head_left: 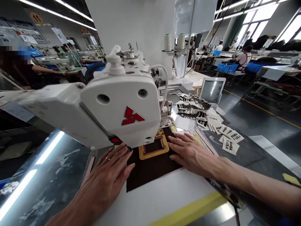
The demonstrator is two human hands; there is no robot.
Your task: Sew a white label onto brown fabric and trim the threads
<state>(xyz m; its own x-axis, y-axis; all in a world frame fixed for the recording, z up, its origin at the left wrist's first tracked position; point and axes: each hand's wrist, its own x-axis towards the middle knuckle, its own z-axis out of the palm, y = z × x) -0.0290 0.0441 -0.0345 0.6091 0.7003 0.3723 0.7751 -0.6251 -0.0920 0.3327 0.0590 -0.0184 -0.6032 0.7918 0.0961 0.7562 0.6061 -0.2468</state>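
Observation:
A dark brown fabric panel (150, 171) lies on a white board (164, 196) under the head of a white sewing machine (119, 103). On the panel sits a yellow frame-shaped template (154, 154), partly hidden by the machine head. My left hand (109, 175) rests flat along the panel's left edge, fingers stretched out and a ring on one of them. From the right, my right hand (188, 152) lies flat with spread fingertips on the panel's right edge, beside the template. Neither hand grips anything. The needle area is hidden behind the machine head.
Right of the machine lie many black labels (191, 106) in fanned piles and several white printed labels (230, 146). A small screen (212, 90) stands behind them. Two thread cones (167, 42) are at the back. Other people work at tables farther off.

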